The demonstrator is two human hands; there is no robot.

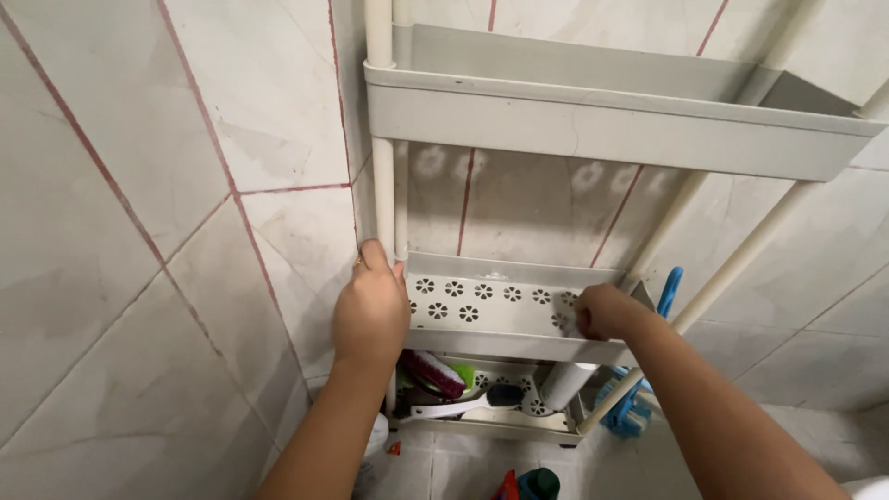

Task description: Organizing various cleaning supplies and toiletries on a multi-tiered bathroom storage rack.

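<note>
Both hands grip the rack's middle shelf [491,306]: left hand [370,310] curled around its left corner by the pole [381,157], right hand [604,312] clenched on its right end. Brushes [444,380] crowd the bottom shelf; tiled wall [139,231] hems the left.

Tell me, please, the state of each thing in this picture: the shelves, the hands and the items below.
Top shelf: nothing visible in it.
Middle shelf: nothing in it, gripped at both ends.
Bottom shelf: loaded with brushes.
Left hand: closed on the shelf's left corner, at the post.
Right hand: fingers curled on the shelf's right end.
White brush: lying flat.
Blue tool: standing behind the rack.
</note>
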